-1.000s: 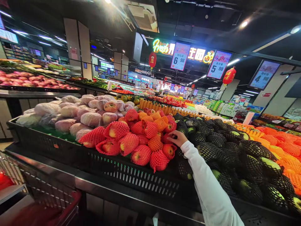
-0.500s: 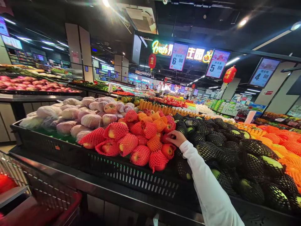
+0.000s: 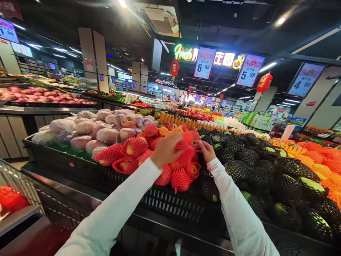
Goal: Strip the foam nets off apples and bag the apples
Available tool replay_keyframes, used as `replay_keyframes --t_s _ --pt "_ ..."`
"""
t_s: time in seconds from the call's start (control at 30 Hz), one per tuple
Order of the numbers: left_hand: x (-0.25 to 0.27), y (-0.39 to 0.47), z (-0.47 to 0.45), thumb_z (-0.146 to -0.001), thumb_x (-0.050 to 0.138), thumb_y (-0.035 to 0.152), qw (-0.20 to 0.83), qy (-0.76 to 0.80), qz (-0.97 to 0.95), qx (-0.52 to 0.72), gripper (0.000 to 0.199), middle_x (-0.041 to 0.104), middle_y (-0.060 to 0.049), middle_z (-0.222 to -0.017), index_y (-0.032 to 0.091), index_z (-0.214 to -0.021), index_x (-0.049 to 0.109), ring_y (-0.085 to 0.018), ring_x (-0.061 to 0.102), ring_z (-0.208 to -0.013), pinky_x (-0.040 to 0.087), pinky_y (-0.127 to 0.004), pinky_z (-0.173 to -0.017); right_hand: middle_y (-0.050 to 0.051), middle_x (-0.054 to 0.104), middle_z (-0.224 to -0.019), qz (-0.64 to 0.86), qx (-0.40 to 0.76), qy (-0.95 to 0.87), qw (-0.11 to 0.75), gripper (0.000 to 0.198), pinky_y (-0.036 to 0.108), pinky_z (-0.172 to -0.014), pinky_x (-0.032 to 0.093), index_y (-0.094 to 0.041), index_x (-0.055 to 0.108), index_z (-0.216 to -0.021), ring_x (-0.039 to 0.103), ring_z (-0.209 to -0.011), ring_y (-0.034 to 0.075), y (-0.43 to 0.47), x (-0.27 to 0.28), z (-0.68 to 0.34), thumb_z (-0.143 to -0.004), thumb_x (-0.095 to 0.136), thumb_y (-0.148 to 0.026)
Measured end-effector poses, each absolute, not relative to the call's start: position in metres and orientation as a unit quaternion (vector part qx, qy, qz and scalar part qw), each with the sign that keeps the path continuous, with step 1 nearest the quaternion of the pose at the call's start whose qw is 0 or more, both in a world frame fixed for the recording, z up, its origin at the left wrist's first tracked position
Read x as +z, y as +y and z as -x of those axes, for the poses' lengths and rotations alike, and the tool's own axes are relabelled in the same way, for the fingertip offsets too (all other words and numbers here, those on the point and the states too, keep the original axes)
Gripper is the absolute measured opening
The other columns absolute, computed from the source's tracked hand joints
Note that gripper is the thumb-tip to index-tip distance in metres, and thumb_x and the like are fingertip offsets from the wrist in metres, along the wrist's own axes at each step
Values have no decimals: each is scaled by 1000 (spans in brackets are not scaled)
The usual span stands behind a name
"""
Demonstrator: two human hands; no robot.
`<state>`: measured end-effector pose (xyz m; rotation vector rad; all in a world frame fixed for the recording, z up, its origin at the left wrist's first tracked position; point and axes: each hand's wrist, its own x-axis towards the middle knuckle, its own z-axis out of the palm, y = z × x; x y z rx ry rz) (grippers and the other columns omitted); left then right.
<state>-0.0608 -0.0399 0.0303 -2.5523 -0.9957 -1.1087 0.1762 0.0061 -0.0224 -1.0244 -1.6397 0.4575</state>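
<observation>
My left hand (image 3: 168,150) reaches over the heap of apples, smeared by motion, its fingers closed on a red foam net (image 3: 187,147) that is also blurred. Just right of it, my right hand (image 3: 205,150) has its fingertips pinched together at the net's edge; what lies between them is hidden. Beneath and around both hands are several apples (image 3: 133,146) in red and orange foam nets, heaped in a black slotted crate (image 3: 170,204). Green fruit in black foam nets (image 3: 243,156) lies right beside my right hand.
Pale fruit in clear wrap (image 3: 108,136) fills the crate's left part. Orange-netted fruit (image 3: 330,163) is at far right. A shopping cart (image 3: 20,181) with a red bundle (image 3: 12,200) stands at lower left. Price screens (image 3: 204,63) hang overhead.
My left hand has come into view from below and closed on the red net. My right hand has shifted slightly up and right among the apples. The view has turned slightly left.
</observation>
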Motion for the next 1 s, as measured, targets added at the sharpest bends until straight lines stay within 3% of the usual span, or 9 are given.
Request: replay_keyframes --t_s 0.07,0.13,0.3,0.43,0.57,0.67,0.83,1.0 --pt "39 -15 30 -82 60 31 90 -290 901 -310 21 67 -10 -103 17 -97 64 -25 63 -96 50 -33 -81 6 74 -98 419 208 -666 581 60 33 -72 58 -21 66 -102 69 -88 21 6 -18 -176 -81 44 -72" --pt "41 12 1 -80 59 26 73 -261 924 -271 18 68 -11 -102 16 -94 63 -26 64 -95 49 -33 -79 6 73 -99 411 213 -652 600 60 34 -75 58 -20 65 -100 68 -89 21 7 -16 -175 -74 54 -73" --pt "22 54 -20 -75 59 18 6 -280 909 -308 11 70 -8 -90 16 -86 62 -23 66 -86 50 -31 -76 3 70 -76 417 228 -634 610 54 30 -60 56 -19 62 -86 65 -63 16 14 -24 -171 -55 77 -60" --pt "12 56 -13 -74 58 16 -35 -263 896 -356 25 69 -6 -103 17 -99 59 -21 65 -97 49 -30 -86 -3 65 -68 427 236 -593 641 52 25 -51 50 -20 59 -92 58 -52 11 14 -24 -178 -57 77 -53" --pt "10 59 -10 -64 56 5 -89 -236 876 -411 32 69 -5 -101 17 -94 61 -22 63 -100 47 -33 -93 -10 51 -48 445 246 -560 654 51 21 -40 43 -19 59 -100 46 -41 8 9 -19 -187 -60 75 -47" --pt "8 62 -9 -62 54 2 -96 -225 874 -420 34 70 -4 -98 17 -91 63 -22 64 -97 47 -34 -93 -11 51 -49 450 246 -559 652 51 20 -39 44 -20 61 -105 45 -42 8 6 -18 -187 -61 74 -43" --pt "6 64 -9 -64 51 0 -110 -189 880 -421 29 70 -3 -91 17 -84 64 -19 65 -91 48 -30 -88 -2 65 -76 449 215 -603 624 43 19 -43 49 -20 66 -91 55 -56 9 6 -21 -183 -57 77 -44" --pt "11 63 -7 -69 51 1 -116 -232 845 -468 31 69 -8 -102 14 -95 62 -21 63 -101 46 -34 -96 -4 60 -63 455 200 -589 637 37 21 -41 48 -19 61 -76 52 -54 10 11 -21 -189 -55 78 -45"
